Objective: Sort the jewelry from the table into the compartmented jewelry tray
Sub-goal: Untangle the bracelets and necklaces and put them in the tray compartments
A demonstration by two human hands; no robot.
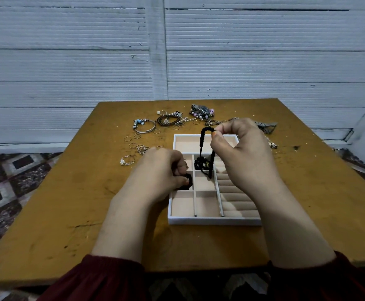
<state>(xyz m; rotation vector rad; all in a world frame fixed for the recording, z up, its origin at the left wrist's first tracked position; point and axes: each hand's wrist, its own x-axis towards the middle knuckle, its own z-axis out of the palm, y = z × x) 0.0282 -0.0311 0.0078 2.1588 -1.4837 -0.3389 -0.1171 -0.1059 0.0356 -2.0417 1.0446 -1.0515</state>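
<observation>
The right hand is up over the jewelry tray, thumb and fingertips pinched on the top of a black beaded cord. The cord hangs down in a loop into the tray, and its lower end, a dark bunch, sits in the far middle compartment. The left hand is at the tray's left edge, fingers curled round a small black piece over the left column; whether it belongs to the same cord I cannot tell. On the wooden table beyond the tray lie a silver bangle, loose thin rings, a braided bracelet and a wristwatch, all apart from the tray
</observation>
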